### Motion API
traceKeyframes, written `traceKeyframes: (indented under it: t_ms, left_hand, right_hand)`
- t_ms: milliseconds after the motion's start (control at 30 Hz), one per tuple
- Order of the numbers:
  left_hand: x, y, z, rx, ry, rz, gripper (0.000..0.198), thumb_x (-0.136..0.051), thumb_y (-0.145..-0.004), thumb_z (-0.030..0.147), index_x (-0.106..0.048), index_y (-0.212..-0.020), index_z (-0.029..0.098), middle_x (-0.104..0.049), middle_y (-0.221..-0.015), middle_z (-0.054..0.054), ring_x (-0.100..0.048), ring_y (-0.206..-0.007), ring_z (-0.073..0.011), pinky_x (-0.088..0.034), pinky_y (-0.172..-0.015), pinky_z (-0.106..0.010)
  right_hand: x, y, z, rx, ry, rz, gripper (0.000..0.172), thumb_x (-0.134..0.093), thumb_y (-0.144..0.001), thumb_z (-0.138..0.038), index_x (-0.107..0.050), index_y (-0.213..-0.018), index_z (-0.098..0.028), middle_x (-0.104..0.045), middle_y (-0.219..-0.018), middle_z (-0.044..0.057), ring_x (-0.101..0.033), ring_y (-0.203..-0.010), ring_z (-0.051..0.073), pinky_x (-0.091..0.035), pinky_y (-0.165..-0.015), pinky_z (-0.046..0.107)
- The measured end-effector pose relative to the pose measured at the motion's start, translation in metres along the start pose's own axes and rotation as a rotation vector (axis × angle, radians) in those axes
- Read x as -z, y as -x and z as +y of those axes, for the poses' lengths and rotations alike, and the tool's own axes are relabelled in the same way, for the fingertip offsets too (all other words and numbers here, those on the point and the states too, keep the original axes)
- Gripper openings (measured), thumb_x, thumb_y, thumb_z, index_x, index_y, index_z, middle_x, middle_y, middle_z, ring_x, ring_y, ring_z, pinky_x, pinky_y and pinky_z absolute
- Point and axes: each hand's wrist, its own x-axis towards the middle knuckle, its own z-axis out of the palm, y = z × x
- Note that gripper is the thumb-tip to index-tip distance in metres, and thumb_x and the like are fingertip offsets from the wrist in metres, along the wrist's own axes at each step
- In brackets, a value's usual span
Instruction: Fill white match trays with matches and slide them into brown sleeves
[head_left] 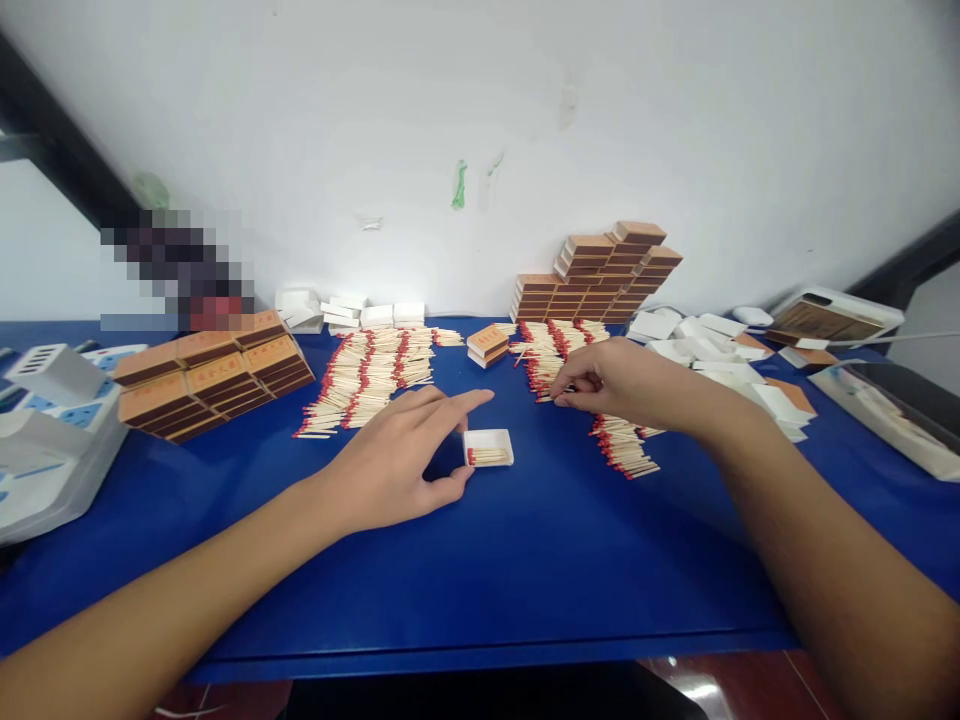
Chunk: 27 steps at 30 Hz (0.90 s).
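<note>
My left hand [409, 450] grips the left end of a small white matchbox tray [499, 440] between thumb and fingers, with its index finger stretched out above. Several red-tipped matches [487, 456] lie side by side in the tray's near part. At the right-hand pile of matches [626, 450], my right hand [600, 380] has its fingertips pinched on matches; how many is hidden. Another spread of matches [371, 375] lies in rows beyond my left hand. Between the two piles sits a closed orange-and-brown matchbox [488, 345].
Stacked matchboxes stand at the left [214, 380] and against the wall at the right [600, 285]. White empty trays lie at the back left [360, 312] and in a heap at the right [739, 375]. A power strip [67, 440] is at the far left. The blue table [480, 570] ends in front.
</note>
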Motion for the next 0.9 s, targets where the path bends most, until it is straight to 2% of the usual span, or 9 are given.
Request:
traceKeyframes:
  t_ms: [300, 533, 700, 900]
  left_hand:
    - [-0.001, -0.001, 0.001, 0.000, 0.000, -0.002, 0.067, -0.067, -0.095, 0.024, -0.041, -0.157, 0.023, -0.071, -0.114, -0.003, -0.063, -0.110, -0.0240, -0.053, -0.103, -0.042]
    - [0.000, 0.000, 0.001, -0.001, 0.001, -0.001, 0.067, -0.067, -0.095, 0.023, -0.041, -0.157, 0.024, -0.071, -0.114, -0.003, -0.063, -0.108, -0.0231, -0.054, -0.102, -0.041]
    - [0.001, 0.000, 0.002, -0.001, 0.002, -0.005, 0.066, -0.067, -0.096, 0.023, -0.041, -0.157, 0.023, -0.071, -0.114, -0.003, -0.063, -0.110, -0.0235, -0.053, -0.103, -0.042]
    - [0.001, 0.000, 0.002, 0.018, -0.005, -0.018, 0.067, -0.067, -0.095, 0.024, -0.041, -0.157, 0.024, -0.070, -0.114, -0.004, -0.063, -0.108, -0.0240, -0.054, -0.101, -0.043]
  right_hand:
    - [-0.003, 0.001, 0.005, -0.050, -0.051, -0.078, 0.017, -0.068, -0.091, -0.039, -0.077, -0.091, -0.025, -0.072, -0.079, 0.002, -0.060, -0.063, 0.017, -0.039, -0.057, 0.030]
    - [-0.002, 0.004, -0.007, -0.012, -0.108, -0.116, 0.021, -0.063, -0.093, -0.040, -0.070, -0.084, -0.023, -0.063, -0.069, 0.000, -0.053, -0.060, 0.015, -0.040, -0.059, 0.030]
    - [0.000, 0.006, -0.004, -0.035, -0.063, -0.079, 0.018, -0.065, -0.091, -0.042, -0.072, -0.088, -0.025, -0.068, -0.075, 0.001, -0.056, -0.062, 0.016, -0.038, -0.055, 0.029]
    - [0.001, 0.008, 0.001, -0.099, -0.108, -0.122, 0.017, -0.068, -0.089, -0.041, -0.072, -0.085, -0.026, -0.069, -0.073, 0.001, -0.057, -0.062, 0.016, -0.041, -0.055, 0.029]
